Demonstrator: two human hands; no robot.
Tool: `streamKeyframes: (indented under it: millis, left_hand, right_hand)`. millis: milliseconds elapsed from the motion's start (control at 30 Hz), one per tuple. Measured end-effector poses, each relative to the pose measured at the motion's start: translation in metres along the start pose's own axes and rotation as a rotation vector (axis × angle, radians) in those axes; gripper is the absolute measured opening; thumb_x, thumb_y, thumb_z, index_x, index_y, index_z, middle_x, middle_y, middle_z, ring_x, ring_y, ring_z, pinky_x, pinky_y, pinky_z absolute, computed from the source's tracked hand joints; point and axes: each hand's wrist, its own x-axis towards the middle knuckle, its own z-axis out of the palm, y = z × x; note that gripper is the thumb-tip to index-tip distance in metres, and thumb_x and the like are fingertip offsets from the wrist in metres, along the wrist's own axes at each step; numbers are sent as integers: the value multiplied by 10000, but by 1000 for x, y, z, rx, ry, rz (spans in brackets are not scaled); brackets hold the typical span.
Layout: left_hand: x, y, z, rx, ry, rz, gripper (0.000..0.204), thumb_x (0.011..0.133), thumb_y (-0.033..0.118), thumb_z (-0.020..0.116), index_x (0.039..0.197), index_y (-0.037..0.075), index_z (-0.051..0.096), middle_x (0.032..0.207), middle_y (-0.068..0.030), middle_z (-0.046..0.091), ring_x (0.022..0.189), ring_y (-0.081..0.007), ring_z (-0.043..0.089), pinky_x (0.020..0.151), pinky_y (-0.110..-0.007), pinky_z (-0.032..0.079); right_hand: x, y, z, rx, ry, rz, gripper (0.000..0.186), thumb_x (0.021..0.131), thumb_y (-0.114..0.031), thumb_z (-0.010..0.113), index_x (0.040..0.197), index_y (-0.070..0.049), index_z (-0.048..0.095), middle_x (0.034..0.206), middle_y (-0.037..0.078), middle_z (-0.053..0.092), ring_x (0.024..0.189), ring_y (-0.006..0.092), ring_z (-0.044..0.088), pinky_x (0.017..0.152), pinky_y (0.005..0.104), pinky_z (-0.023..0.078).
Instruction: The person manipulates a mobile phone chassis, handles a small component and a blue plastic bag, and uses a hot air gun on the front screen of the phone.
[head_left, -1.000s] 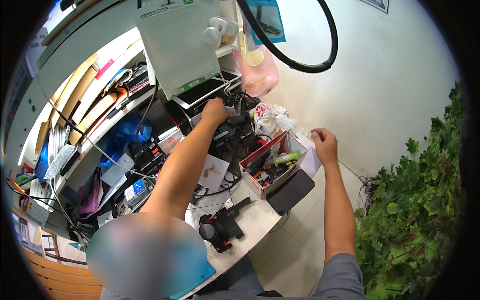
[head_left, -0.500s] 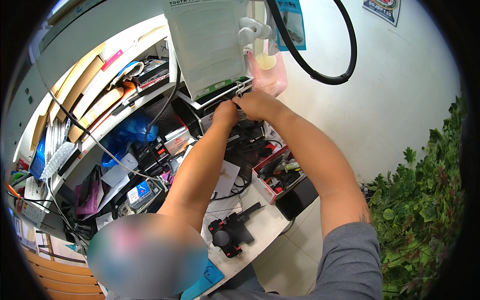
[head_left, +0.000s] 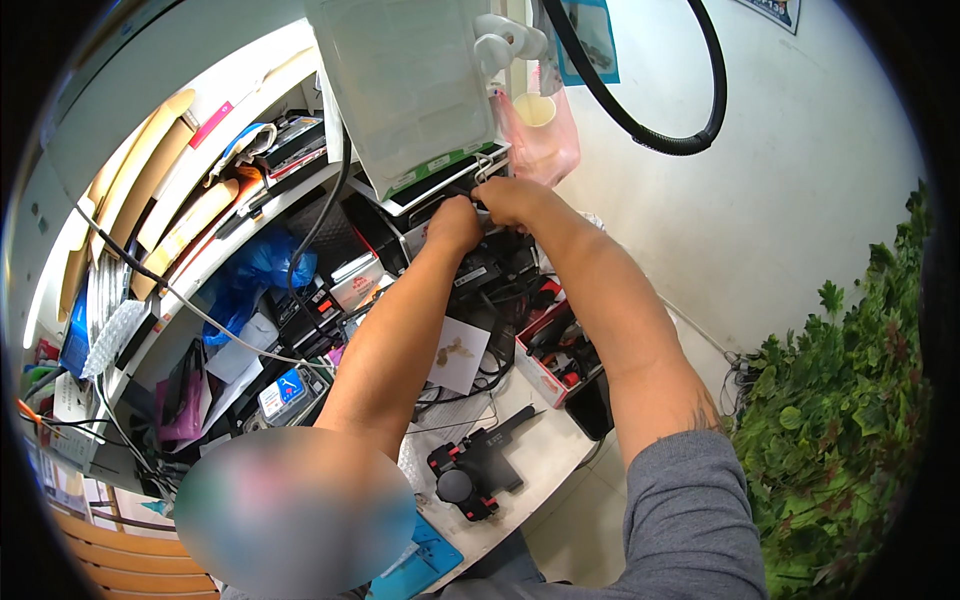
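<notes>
Both my arms reach to the far end of the cluttered bench. My left hand (head_left: 456,224) is curled closed, with its fingertips turned away from view. Close beside it on the right, my right hand (head_left: 508,203) is bent inward with its fingers drawn together. Whatever lies between the fingers is too small and hidden to make out. Just beyond the hands a white-edged dark shelf (head_left: 420,195) carries a large translucent plastic case (head_left: 415,100). Dark devices and cables lie beneath my hands.
A black clamp-like fixture (head_left: 470,470) lies near the bench front. Behind it are a white sheet (head_left: 460,355), a red-and-white box of tools (head_left: 543,378) and a black phone-like slab (head_left: 592,410). A thick black hose (head_left: 690,145) loops by the wall; leafy plants (head_left: 830,420) stand right.
The view has shifted slightly, so the fixture and box sit lower and further right in it. Both hands stay close together at the same shelf edge.
</notes>
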Motion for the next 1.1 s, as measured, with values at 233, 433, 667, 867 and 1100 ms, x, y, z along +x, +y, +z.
streamKeyframes:
  millis: [233,433,667,867,1100]
  left_hand:
    - [3,-6,0,57,17,-27,422,857,226,868,1214,9,807,1275,-259,787,1218,-415,756,1029,-503,615]
    - [6,4,1,11,7,-57,437,875,200,894,1260,15,800,1316,-254,776,1246,-408,753,1042,-480,622]
    - [6,-3,3,80,-19,-58,461,865,200,891,1272,12,782,1321,-259,772,1253,-412,750,1041,-491,621]
    - [13,-15,6,106,4,-16,412,863,167,861,1226,-15,791,1271,-272,785,1217,-427,762,1018,-509,627]
    - [16,-18,1,137,-31,90,347,859,158,824,1192,63,844,1249,-231,800,1205,-394,766,1049,-472,611]
  right_hand:
    - [0,-9,-3,-14,14,-44,358,900,20,714,1232,-91,790,1025,192,832,914,356,826,761,493,637]
    - [13,1,0,-34,-4,-55,291,896,21,714,1170,-42,789,967,198,827,878,336,827,756,469,641]
    - [-15,-3,-20,130,-4,-26,602,904,2,770,1489,-125,703,945,185,819,803,273,810,713,444,632]
    - [-30,6,-15,215,-13,-76,588,996,-95,798,1554,-218,660,815,120,756,600,218,687,566,421,597]
    - [-52,44,10,153,-98,-344,580,873,-55,864,1435,-139,747,1151,127,834,969,263,781,871,413,609]
